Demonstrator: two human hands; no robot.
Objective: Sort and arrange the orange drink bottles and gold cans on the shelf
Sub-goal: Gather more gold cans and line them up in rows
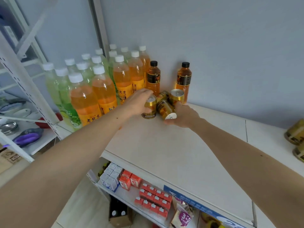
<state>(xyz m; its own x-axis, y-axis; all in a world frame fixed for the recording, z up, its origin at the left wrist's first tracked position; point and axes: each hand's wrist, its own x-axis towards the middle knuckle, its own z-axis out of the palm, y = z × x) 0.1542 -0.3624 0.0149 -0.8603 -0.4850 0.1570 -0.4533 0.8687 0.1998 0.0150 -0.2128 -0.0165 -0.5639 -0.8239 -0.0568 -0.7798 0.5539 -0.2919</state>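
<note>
On the white shelf top, several gold cans cluster near the back wall. My left hand grips an upright gold can from above. My right hand holds a tilted gold can whose silver end faces me. Behind it lies another gold can, and an upright one stands to its right. Two small black-capped orange drink bottles stand against the wall. Large white-capped orange bottles stand in rows to the left.
Green drink bottles stand at the far left of the row. More gold cans sit at the shelf's right edge. A lower shelf holds red and white cartons. A white metal rack with utensils stands on the left.
</note>
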